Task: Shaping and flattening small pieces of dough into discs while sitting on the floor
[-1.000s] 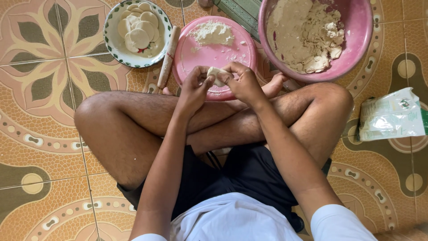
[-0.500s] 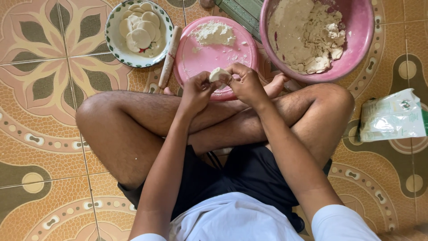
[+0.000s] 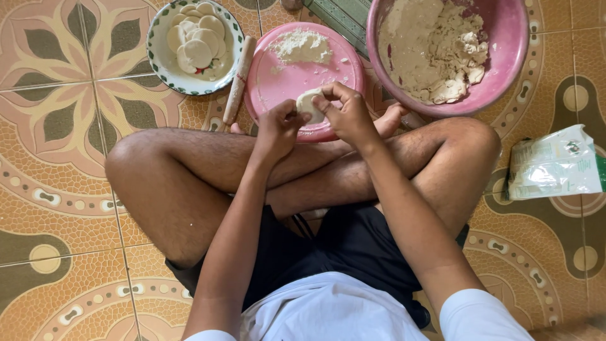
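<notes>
The patterned tile floor [image 3: 69, 164] carries everything here, and the person sits cross-legged on it so that all the ware lies in an arc just past the knees, within an easy reach. Taking the round pink board [image 3: 284, 76] as the landmark: the big pink basin [image 3: 514, 44] stands just to its right, tilted a little toward the sitter, with a broken mass of pale dough [image 3: 435, 50] clinging to its wall, likely so that lumps can be pulled off without leaning. To the board's left sits the white bowl with a green patterned rim [image 3: 154, 60], in which flat dough discs [image 3: 199, 44] lie overlapped in a loose stack. Between bowl and board lies a slim wooden rolling pin [image 3: 237, 79], touching the board's edge. On the board's far side is a small heap of loose flour [image 3: 302, 44], kept handy for dusting. Well to the right of the board, beyond the knee, a white plastic bag with a green band [image 3: 555, 164] lies crumpled on its side. Over the board's near edge, the left hand [image 3: 278, 126] and right hand [image 3: 347, 113] meet, both grips narrow, pinching one small dough piece [image 3: 308, 102] between fingertips, held just above the board.
</notes>
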